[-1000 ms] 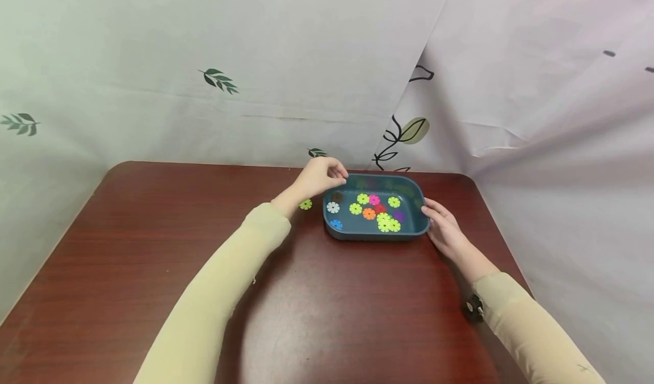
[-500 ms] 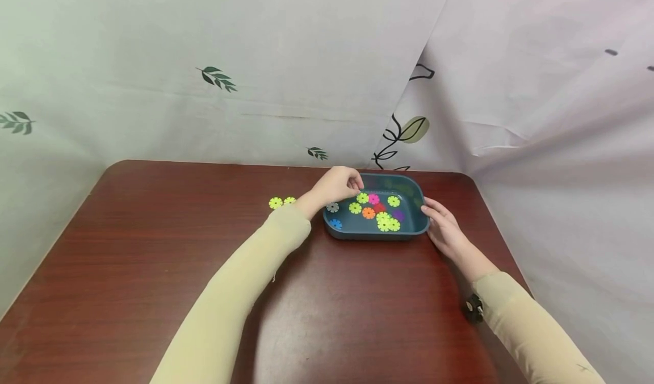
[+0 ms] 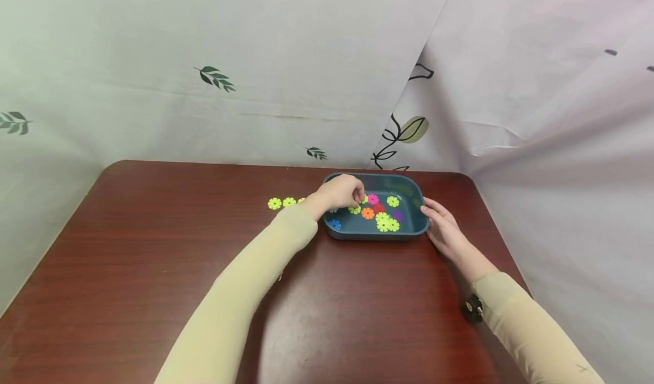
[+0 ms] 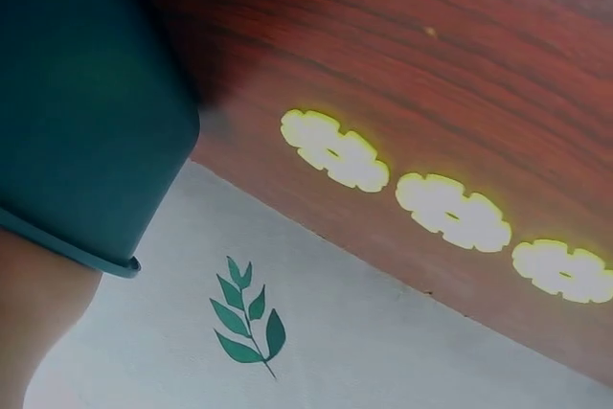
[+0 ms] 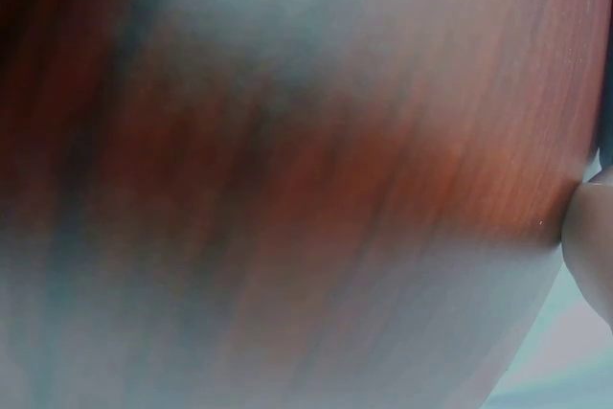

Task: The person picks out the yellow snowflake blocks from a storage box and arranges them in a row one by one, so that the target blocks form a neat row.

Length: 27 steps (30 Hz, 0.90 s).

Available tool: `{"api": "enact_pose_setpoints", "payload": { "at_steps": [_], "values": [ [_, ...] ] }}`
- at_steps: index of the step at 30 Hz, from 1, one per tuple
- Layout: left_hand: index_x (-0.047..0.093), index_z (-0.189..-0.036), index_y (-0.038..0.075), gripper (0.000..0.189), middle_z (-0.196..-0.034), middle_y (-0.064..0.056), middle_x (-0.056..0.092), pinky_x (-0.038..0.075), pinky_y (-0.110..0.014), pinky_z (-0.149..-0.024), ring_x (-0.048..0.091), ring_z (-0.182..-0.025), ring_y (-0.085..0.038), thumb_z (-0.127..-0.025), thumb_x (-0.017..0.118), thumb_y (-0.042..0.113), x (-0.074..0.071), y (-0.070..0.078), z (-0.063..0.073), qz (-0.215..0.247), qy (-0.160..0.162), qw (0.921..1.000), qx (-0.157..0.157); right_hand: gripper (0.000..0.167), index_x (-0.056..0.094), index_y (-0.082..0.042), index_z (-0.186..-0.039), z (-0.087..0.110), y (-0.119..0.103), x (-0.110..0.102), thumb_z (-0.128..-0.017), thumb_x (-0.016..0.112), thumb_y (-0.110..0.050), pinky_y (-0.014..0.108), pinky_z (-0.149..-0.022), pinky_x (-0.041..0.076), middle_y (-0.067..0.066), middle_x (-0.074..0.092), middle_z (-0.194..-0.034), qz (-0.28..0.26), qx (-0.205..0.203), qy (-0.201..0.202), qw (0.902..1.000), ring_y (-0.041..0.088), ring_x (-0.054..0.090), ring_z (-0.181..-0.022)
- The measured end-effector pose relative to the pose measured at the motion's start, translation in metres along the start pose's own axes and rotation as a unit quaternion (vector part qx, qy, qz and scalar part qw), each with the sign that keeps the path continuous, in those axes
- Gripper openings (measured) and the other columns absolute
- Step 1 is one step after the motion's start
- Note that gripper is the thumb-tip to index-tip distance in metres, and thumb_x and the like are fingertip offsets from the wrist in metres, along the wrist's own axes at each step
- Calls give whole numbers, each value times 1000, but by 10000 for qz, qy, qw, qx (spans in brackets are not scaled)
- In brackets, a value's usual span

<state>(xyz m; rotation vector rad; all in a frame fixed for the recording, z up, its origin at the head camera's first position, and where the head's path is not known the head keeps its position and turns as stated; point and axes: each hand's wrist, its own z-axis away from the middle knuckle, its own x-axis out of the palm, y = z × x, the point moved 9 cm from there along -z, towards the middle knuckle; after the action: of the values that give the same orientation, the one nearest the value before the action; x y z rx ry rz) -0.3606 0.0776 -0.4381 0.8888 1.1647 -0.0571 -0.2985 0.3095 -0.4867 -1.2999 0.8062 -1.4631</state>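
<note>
A dark teal rectangular tray [image 3: 375, 236] stands near the table's back edge with several notched plastic snowflake discs in it: yellow-green, pink, red, orange, purple and blue. My left hand [image 3: 341, 191] reaches over its left side, fingers bent down at a yellow-green disc [image 3: 355, 209]; whether they pinch it is hidden. At the tray's right end, my right hand [image 3: 445, 229] holds the rim, thumb on top. Left of the tray a row of yellow-green snowflake discs [image 3: 289, 201] lies on the table; the left wrist view shows 3 of them [image 4: 454, 213].
The dark red wooden table [image 3: 128, 259] stretches to the left and front. A pale cloth with leaf prints [image 3: 317, 88] hangs directly behind it and along the right side. A small black object [image 3: 474, 308] sits at the right sleeve's cuff.
My left hand has moved right and down into the tray, from its left rim toward the discs. More of the table's disc row shows now. My right hand stays on the rim.
</note>
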Motion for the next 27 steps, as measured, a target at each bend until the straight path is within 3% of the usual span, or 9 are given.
{"api": "enact_pose_setpoints", "payload": {
  "at_steps": [14,27],
  "values": [
    [76,-110,6,16,-114,-11,75,59,-35,-97,69,-108,-23,-95,79,4,8,-1,-7,66,-444,9989,-100,25,69,-21,-119,1,1,0,-111,50,-6,18,-94,53,-11,73,-115,27,29,23,10000,4,67,-108],
    [76,-112,8,20,-111,-8,72,55,-32,-87,60,-97,-19,-93,79,3,13,0,-7,-301,-597,9977,76,26,69,-22,-119,2,0,0,-111,50,-7,18,-94,53,-11,73,-116,111,16,24,9999,3,67,-109]
  ]
}}
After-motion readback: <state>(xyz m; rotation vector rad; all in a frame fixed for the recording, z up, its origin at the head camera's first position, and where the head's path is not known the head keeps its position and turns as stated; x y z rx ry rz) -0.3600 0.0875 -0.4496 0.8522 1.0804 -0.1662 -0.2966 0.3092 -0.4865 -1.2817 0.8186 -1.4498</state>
